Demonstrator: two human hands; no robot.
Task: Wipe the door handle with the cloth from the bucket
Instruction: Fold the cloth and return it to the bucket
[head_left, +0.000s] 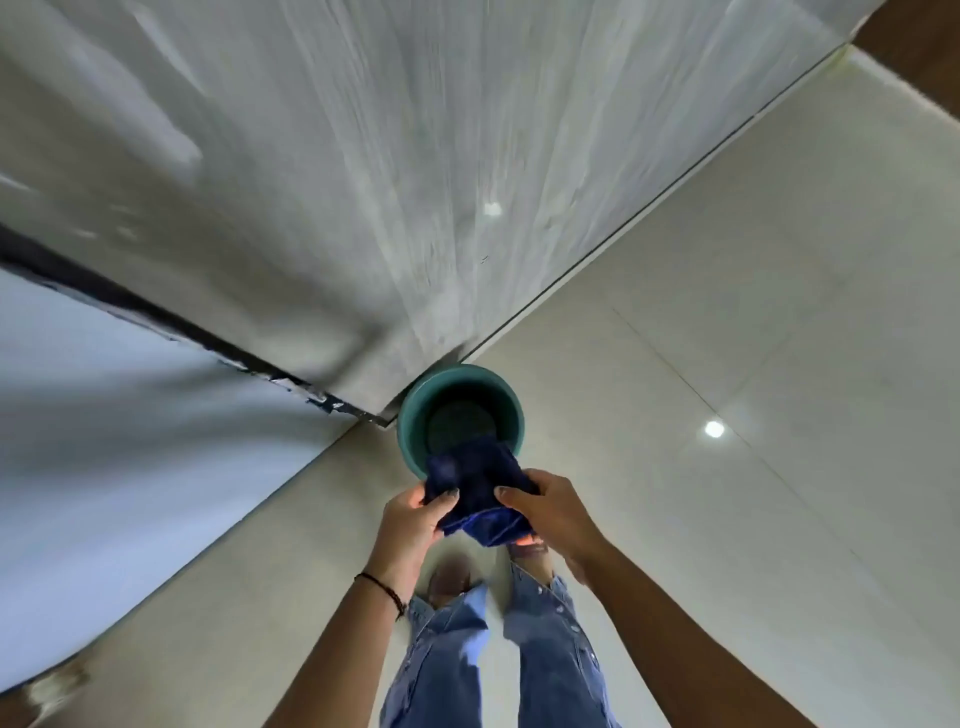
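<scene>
A dark blue cloth (475, 491) is held bunched between both hands just above the near rim of a teal bucket (511, 410). My left hand (410, 525) grips the cloth's left side with the thumb on top. My right hand (553, 512) grips its right side. The bucket stands on the floor at the bottom corner of a pale grey door (363, 182). No door handle is in view.
The pale door or panel fills the upper left, with a light blue wall (104, 415) below it. A glossy cream tiled floor (727, 364) spreads to the right. My legs in blue jeans (519, 649) and my feet stand just behind the bucket.
</scene>
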